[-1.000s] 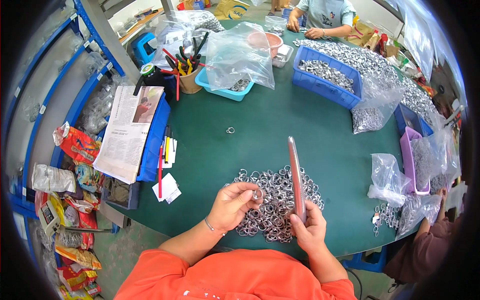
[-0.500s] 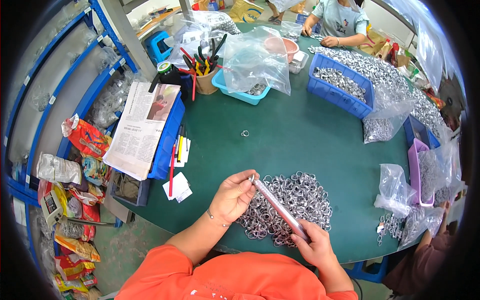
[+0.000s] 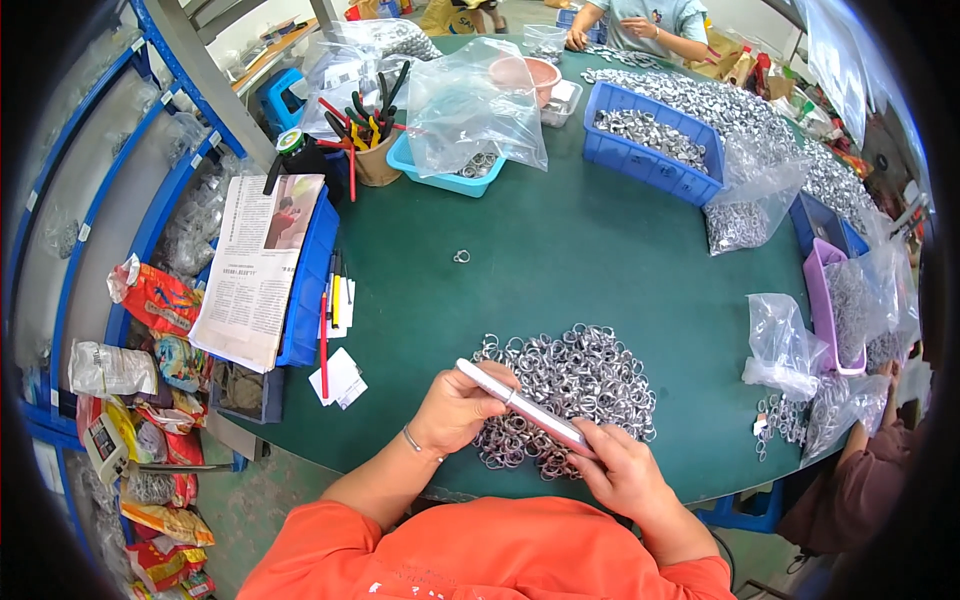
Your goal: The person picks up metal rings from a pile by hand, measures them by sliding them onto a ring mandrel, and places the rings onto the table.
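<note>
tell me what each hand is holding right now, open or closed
Left hand: closed, apparently on a ring around the rod.
Right hand: closed, holding the rod.

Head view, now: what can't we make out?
All in the head view:
Near end of the rod: hidden inside the right hand.
Whether the left hand grips the rod or only touches it: the hand itself hides the contact.
Underside of the ring pile: buried under its upper layer.
Inside of the turquoise tray: partly behind the clear bag.
Head of the far co-worker: cut off by the top edge.
</note>
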Demonstrator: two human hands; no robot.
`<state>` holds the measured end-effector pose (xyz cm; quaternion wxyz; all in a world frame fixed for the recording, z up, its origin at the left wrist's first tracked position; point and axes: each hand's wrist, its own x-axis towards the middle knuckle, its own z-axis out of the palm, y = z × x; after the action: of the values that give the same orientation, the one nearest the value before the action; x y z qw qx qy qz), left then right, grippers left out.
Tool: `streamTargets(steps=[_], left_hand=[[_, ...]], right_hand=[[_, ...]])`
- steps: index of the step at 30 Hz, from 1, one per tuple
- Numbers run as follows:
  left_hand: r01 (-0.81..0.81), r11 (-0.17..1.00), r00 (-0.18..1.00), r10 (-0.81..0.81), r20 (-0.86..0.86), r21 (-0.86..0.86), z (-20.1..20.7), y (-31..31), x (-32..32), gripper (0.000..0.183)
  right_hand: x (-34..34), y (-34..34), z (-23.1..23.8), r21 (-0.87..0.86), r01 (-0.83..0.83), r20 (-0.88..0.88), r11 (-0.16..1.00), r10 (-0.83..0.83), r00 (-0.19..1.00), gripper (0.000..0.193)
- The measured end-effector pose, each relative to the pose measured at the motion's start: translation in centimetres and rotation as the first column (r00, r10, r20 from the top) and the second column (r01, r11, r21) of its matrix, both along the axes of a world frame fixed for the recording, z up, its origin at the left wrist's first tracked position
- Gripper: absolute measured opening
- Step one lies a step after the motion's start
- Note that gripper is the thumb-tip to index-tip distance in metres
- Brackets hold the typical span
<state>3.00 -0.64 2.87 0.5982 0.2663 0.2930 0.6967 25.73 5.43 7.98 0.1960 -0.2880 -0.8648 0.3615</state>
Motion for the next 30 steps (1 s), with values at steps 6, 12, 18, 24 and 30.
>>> streamTargets(steps=[6, 12, 18, 24, 30], left_hand=[[0.049, 0.999, 0.996, -0.047, -0.081, 0.019, -0.33, -0.04, 0.26, 0.027], [0.072, 0.997, 0.975, -0.062, -0.213, 0.041, -0.27, -0.21, -0.16, 0.026], [0.055, 0.998, 0.952, -0.046, -0.302, 0.02, 0.23, -0.19, -0.19, 0.026], [0.042, 0.999, 0.952, -0.033, -0.304, 0.022, 0.14, 0.0, 0.05, 0.027], [0.043, 0.998, 0.934, -0.025, -0.356, 0.042, 0.67, 0.37, 0.05, 0.026]], right_hand=[[-0.19, 0.18, 0.04, 0.05, -0.024, 0.0, 0.998, 0.024, 1.0, 0.04], [-0.17, 0.31, -0.17, 0.095, -0.046, -0.006, 0.994, 0.046, 0.999, 0.041], [-0.19, 0.46, -0.23, 0.117, -0.052, 0.012, 0.992, 0.051, 0.999, 0.041], [-0.23, 0.62, -0.23, 0.065, -0.05, -0.019, 0.997, 0.052, 0.998, 0.04], [-0.09, 0.76, -0.46, 0.062, -0.038, -0.041, 0.997, 0.041, 0.998, 0.04]])
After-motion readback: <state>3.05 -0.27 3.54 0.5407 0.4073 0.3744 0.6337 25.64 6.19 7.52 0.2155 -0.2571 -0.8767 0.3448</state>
